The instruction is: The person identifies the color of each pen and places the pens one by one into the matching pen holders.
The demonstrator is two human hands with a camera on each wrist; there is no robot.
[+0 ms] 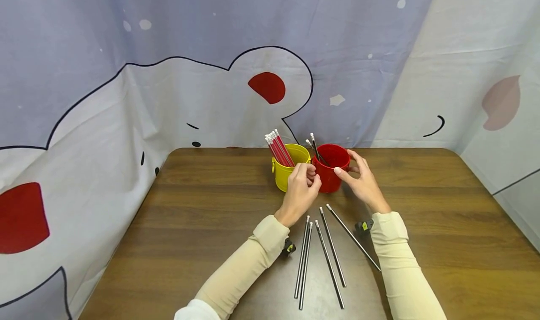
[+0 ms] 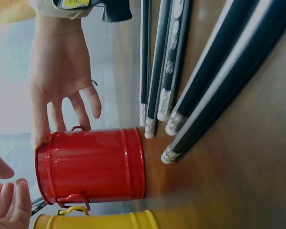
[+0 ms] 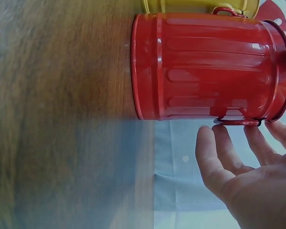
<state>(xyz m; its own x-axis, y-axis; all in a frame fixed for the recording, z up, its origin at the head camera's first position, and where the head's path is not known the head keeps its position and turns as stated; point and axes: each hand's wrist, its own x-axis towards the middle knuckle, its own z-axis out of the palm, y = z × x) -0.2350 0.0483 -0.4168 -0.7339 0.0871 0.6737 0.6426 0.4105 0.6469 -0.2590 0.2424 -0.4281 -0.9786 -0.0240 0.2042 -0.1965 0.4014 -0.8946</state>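
Note:
A red bucket (image 1: 330, 177) stands upright with a couple of black pencils (image 1: 314, 146) leaning in it, white eraser ends up. My right hand (image 1: 363, 182) holds its right side, the thumb at the front rim and the fingertips by the side handle (image 3: 238, 122). Touching or almost touching it on the left is a yellow bucket (image 1: 283, 175) with several red pencils (image 1: 280, 150) inside. My left hand (image 1: 300, 191) hovers before the two buckets, fingers loosely bent, thumb apart from them and nothing held. Several black pencils (image 1: 329, 259) lie between my forearms.
The wooden table (image 1: 194, 226) reaches back to a patterned cloth (image 1: 190, 100) hanging behind it. Both buckets stand near the table's back edge. Dark wrist devices (image 1: 288, 248) sit under both sleeves.

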